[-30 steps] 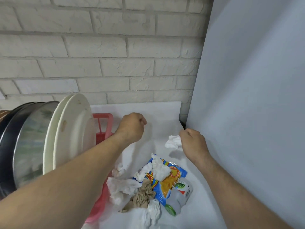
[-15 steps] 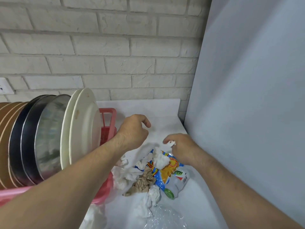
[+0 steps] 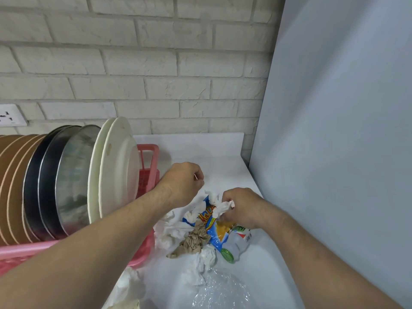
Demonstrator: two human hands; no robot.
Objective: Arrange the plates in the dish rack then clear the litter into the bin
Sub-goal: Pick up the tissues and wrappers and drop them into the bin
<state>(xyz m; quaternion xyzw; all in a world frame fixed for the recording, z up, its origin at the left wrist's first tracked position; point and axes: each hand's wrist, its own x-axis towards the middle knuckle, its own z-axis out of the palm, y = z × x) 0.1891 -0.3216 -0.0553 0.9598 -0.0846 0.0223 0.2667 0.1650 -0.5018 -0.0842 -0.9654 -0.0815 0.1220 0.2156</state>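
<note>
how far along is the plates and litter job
Done: plates stand in the pink dish rack. In hand: the right hand grips a white tissue from the pile; the left hand is curled beside it, contents unclear. To do: blue wrapper, brown paper, small bottle and more tissues lie on the table; no bin is in view.

The white counter [image 3: 200, 150] in front of me carries it all. The pink rack [image 3: 148, 166] stands on its left part. Just right of the rack lies a heap of litter. White tissues [image 3: 169, 233] sit close against the rack's end, with a brown paper wad [image 3: 191, 241] touching them. Farther from the rack is a blue wrapper [image 3: 215, 230], and past that a small bottle [image 3: 236, 244] on its side, green cap towards me. Nearer me than the rack's corner lie a clear plastic film [image 3: 220, 291] and another tissue wad [image 3: 129, 286].
</note>
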